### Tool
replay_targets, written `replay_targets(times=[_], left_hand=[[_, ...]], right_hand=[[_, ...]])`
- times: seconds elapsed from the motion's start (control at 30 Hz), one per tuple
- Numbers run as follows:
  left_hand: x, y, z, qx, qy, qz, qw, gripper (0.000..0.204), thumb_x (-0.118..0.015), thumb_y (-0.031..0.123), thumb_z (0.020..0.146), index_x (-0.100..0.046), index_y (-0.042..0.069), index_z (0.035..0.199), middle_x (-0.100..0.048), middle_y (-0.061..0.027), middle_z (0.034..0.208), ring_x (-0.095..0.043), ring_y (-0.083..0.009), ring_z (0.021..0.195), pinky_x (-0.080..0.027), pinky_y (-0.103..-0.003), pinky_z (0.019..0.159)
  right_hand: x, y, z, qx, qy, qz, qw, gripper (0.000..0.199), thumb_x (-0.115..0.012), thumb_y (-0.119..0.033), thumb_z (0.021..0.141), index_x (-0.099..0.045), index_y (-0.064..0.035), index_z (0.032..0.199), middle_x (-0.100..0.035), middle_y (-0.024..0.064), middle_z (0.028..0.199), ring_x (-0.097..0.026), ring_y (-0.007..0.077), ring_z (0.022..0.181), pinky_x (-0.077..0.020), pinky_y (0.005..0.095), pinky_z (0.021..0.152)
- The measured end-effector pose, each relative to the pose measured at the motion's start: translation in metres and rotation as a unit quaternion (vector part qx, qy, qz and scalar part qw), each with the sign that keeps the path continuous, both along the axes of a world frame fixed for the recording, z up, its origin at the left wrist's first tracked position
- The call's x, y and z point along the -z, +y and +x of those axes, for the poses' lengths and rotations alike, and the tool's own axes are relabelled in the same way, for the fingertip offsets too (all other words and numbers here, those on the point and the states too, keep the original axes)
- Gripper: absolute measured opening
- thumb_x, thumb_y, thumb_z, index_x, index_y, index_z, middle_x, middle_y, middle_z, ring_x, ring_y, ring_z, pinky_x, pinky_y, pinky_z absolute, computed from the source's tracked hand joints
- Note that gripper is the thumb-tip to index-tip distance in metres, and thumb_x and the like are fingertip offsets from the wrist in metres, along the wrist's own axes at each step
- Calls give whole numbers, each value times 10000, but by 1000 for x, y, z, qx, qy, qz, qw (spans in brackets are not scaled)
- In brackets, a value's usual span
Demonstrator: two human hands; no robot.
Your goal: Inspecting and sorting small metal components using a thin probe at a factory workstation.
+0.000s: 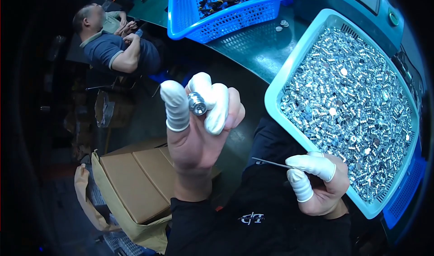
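Note:
Between the thumb and fingers of my left hand (199, 120) is a small shiny metal cylinder part (197, 104), its round recessed end turned toward me. White finger cots cover the thumb and some fingers. My right hand (318, 183), lower and to the right, pinches a thin dark metal rod (269, 162) between cot-covered thumb and finger. The rod points left, apart from the cylinder. Just beyond the right hand stands a light green plastic basket (289, 129), filled with many small shiny metal parts (348, 106).
A blue perforated basket (244, 25) of black parts stands on the green table (244, 52), near small white discs (282, 26). A teal machine (384, 21) is at the far right. Cardboard boxes (135, 179) sit in a sack at lower left. Another person (115, 48) sits far left.

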State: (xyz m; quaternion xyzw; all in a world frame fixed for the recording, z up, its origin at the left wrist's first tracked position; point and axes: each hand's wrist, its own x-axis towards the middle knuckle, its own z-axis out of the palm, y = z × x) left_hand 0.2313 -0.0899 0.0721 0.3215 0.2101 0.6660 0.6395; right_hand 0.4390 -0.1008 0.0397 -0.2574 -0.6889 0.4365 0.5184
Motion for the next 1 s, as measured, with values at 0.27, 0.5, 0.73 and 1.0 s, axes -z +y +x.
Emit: replay_targets(times=[0.27, 0.5, 0.73, 1.0], left_hand=[[1, 3, 5, 25, 3, -6, 1000, 503, -401, 579, 913, -512, 98, 818, -473, -1, 606, -441, -147, 632, -277, -268, 570], [3, 2, 8, 33, 38, 20, 999, 499, -419, 573, 911, -535, 93, 838, -505, -10, 619, -459, -152, 621, -279, -266, 561], [1, -10, 15, -59, 110, 34, 992, 435, -754, 280, 764, -569, -12, 1028, -635, -126, 879, -645, -253, 862, -520, -346, 730], [-1, -21, 19, -87, 194, 96, 972, 460, -728, 259, 789, -600, -68, 1086, -639, -131, 858, -573, -193, 701, -421, -285, 609]], right_hand=[[-4, 3, 1, -4, 14, -1, 1000, 187, -729, 9, 712, -671, 16, 889, -490, 15, 510, -447, 99, 392, -323, 218, 374], [-4, 0, 4, -2, 9, -2, 1000, 192, -734, 7, 709, -671, 17, 890, -485, 11, 507, -442, 92, 391, -315, 214, 372], [-2, -10, 17, 29, 19, 9, 999, 189, -732, 5, 713, -670, 17, 891, -484, 10, 505, -438, 91, 389, -309, 214, 370], [-8, -19, 25, 73, 30, 12, 997, 171, -732, 3, 714, -678, 11, 875, -526, 26, 526, -448, 90, 390, -317, 215, 370]])
